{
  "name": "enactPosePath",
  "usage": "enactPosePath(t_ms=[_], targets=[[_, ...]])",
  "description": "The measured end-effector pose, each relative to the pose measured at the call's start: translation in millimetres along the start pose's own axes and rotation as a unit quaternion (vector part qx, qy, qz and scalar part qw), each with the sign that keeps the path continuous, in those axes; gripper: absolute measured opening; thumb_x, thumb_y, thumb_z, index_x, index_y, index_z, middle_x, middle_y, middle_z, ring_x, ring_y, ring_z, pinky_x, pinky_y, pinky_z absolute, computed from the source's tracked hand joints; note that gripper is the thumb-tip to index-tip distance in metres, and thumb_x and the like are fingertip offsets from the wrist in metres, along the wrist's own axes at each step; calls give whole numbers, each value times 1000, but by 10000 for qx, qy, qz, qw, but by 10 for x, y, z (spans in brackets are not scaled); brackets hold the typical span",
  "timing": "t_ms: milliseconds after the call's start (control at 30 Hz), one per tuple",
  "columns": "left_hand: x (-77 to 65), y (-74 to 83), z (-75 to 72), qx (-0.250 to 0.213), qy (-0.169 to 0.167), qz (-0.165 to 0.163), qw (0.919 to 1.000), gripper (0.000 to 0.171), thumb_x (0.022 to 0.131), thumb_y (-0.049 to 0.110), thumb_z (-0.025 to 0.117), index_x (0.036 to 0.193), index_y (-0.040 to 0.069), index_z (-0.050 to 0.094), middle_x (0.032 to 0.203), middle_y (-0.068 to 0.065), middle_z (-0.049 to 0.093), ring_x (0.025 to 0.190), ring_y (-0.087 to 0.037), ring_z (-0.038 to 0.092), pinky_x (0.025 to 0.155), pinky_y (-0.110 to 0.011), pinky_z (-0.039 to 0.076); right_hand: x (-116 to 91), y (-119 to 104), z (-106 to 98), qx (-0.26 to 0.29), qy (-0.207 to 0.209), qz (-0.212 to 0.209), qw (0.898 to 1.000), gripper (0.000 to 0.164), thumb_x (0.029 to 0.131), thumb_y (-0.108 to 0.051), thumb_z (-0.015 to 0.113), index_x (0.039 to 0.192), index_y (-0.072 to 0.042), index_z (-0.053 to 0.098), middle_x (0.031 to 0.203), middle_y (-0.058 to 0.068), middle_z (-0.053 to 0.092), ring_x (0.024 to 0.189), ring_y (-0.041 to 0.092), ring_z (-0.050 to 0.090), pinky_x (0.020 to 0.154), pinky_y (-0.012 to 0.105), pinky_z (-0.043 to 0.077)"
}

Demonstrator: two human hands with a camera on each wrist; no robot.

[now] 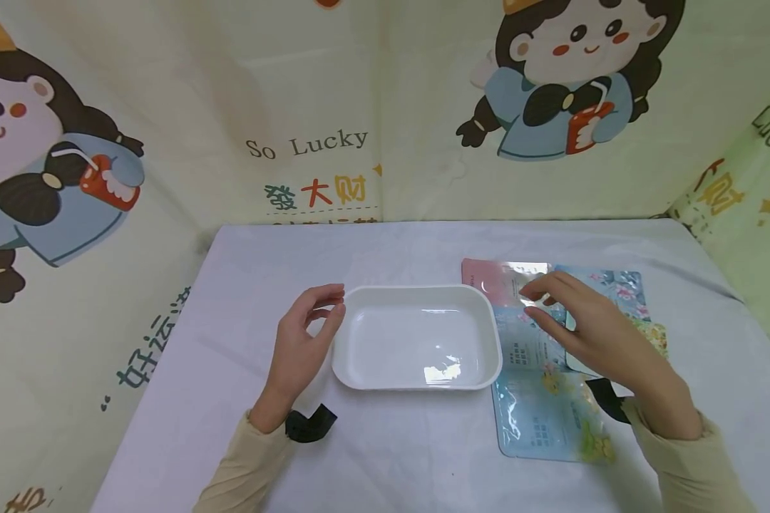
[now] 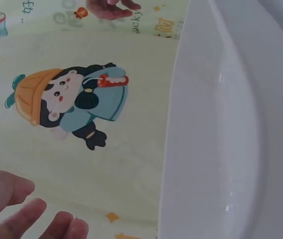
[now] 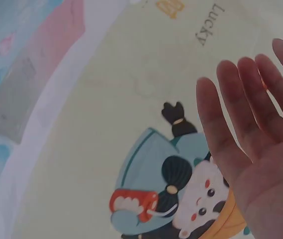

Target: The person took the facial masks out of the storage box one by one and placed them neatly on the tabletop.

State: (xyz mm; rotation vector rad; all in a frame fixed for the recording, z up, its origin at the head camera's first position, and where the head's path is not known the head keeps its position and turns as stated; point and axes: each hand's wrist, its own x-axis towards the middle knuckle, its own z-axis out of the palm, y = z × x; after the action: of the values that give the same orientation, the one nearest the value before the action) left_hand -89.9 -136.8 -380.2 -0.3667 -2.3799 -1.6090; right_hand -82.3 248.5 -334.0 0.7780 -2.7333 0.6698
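A white rectangular tray (image 1: 391,335) with rounded corners lies on the table, with nothing in it. Just beyond its left end is my left hand (image 1: 303,349), fingers loosely bent and fingertips beside the rim, holding nothing. My right hand (image 1: 606,342) hovers over several flat glossy packets to the right of the tray, thumb and fingers apart, nothing between them. Among these are a pink packet (image 1: 488,279), a blue flowered one (image 1: 625,288) and a light blue one (image 1: 529,420) nearest me. My hand hides part of the group. The right wrist view shows the fingers (image 3: 253,109) extended.
A white cloth covers the table (image 1: 385,456). Behind it and at both sides hangs a pale yellow curtain (image 1: 417,178) printed with cartoon figures and lettering. Black bands (image 1: 309,425) sit at both wrists, by the beige sleeves (image 1: 250,463).
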Motion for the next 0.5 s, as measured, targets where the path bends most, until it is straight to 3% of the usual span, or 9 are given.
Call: enactPosePath(t_ms=[100,200,333,500], targets=[[22,55,33,389,74,284,9988,32,96,15,65,128,10,63,124,-2,64,113,-14,60,93,-29,51,81,-79,54,35,111,-21,9999,36,86,-10,76,118,-14,60,117,0,62,99,19,63,77,40,60],[29,87,76,1075,137,627,9921,33,95,17,66,128,13,63,124,0,62,115,-13,58,95,-34,51,140,-130,136,0,230,-68,9997,40,84,-11,78,120,-11,60,123,4,59,100,21,63,79,42,60],[36,103,129,1933,100,1146,9744,34,95,19,66,129,14,63,124,-3,61,118,-18,56,98,-37,50,195,-177,258,-59,328,-156,9993,48,82,-13,80,124,-7,58,128,8,55,109,26,59,84,45,58],[39,103,182,2602,-184,1653,9511,39,97,23,64,134,11,59,130,-7,58,123,-24,53,103,-40,47,249,-244,404,109,392,-327,9986,60,80,-12,82,132,-5,53,135,14,48,124,32,49,92,51,54]])
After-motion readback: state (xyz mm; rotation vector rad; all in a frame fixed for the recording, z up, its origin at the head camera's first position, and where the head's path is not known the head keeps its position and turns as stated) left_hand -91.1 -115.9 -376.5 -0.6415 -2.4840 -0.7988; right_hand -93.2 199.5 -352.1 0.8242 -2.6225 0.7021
